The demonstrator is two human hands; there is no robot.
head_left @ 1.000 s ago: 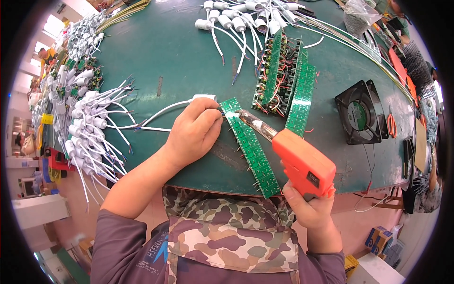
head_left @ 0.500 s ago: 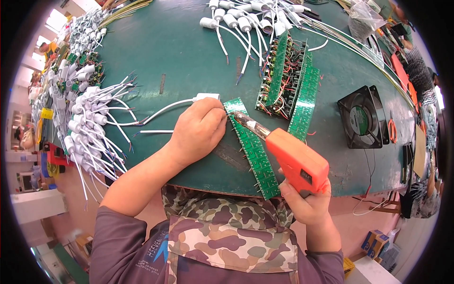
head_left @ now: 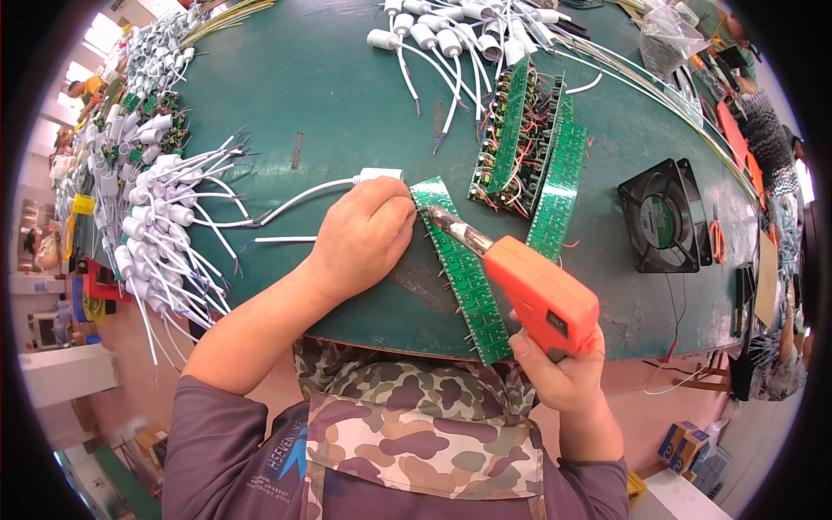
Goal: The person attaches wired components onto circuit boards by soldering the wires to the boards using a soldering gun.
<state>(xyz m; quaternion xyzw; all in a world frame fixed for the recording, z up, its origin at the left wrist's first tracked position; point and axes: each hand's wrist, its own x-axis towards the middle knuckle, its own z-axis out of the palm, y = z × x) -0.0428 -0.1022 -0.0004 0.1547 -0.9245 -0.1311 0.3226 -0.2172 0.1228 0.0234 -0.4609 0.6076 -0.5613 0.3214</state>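
My right hand [head_left: 563, 368] grips an orange soldering gun [head_left: 544, 295], its metal barrel pointing up and left. The gun's tip is at the far end of a long green circuit board strip [head_left: 468, 290], which lies slanting toward the table's front edge with pins along its left side. Beside that same end, my left hand [head_left: 364, 230] is closed, fingertips pinched together. What it pinches is hidden. A white lamp holder with a cable [head_left: 379, 174] shows just beyond its knuckles, and another white cable [head_left: 286, 239] runs under the hand.
More corded white lamp holders [head_left: 160, 221] are heaped at the left, others [head_left: 446, 39] at the far side. A block of assembled green boards [head_left: 516, 139] stands right of centre. Farther right are a black fan [head_left: 663, 217] and orange-handled scissors [head_left: 717, 241]. People sit around the edges.
The soldering gun has shifted very slightly left and down, its tip staying at the board's far end. My left hand holds nearly the same place.
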